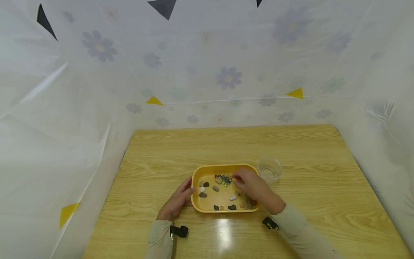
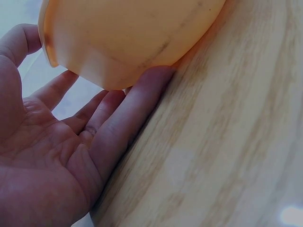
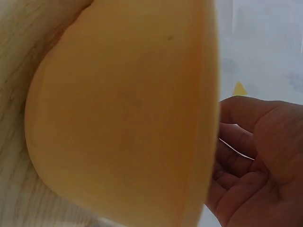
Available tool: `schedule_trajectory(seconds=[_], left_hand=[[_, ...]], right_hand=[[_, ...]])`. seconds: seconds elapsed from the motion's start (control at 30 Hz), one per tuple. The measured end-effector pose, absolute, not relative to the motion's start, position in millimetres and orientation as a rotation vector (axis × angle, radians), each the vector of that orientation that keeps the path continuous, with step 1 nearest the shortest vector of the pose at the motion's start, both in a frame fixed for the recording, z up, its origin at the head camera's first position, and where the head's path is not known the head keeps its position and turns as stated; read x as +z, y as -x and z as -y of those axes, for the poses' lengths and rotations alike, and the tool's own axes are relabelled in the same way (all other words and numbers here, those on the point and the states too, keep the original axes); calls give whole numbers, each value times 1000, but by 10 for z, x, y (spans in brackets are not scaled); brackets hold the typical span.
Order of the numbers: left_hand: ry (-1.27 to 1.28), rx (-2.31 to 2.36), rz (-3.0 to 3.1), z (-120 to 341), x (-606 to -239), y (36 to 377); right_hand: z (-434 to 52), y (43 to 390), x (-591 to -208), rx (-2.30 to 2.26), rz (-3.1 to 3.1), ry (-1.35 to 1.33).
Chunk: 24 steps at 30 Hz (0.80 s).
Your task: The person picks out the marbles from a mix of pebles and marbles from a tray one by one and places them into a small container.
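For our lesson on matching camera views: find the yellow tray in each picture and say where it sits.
Head view: the yellow tray lies at centre bottom, between the two hands.
Left wrist view: its outer wall fills the top, above the left hand.
Right wrist view: its wall fills the left and centre, beside the right hand.
Shared landmark: the wooden table.

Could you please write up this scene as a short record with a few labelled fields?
Surface: wooden table
Container: yellow tray holding dark and pale pebbles and a cluster of coloured beads
Left hand: fingers straight, resting against the tray's left outer wall
Right hand: reaching into the tray, fingertips at the beads; grip unclear
Nearby: clear plastic cup, just right of the tray
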<state>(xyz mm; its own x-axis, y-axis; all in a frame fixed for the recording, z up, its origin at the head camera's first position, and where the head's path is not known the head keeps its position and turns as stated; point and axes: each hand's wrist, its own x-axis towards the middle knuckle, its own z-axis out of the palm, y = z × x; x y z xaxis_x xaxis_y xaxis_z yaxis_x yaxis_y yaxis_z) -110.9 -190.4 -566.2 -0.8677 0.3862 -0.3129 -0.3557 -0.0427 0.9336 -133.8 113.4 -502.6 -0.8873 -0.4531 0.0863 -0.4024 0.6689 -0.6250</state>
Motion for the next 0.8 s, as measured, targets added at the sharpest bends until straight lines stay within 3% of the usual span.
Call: schedule_trajectory(seconds=[0.8], left_hand=[[-35,1963,-1741,1901,-5641,1102]], right_hand=[[-807,1339,-5310,-874,-2786,732]])
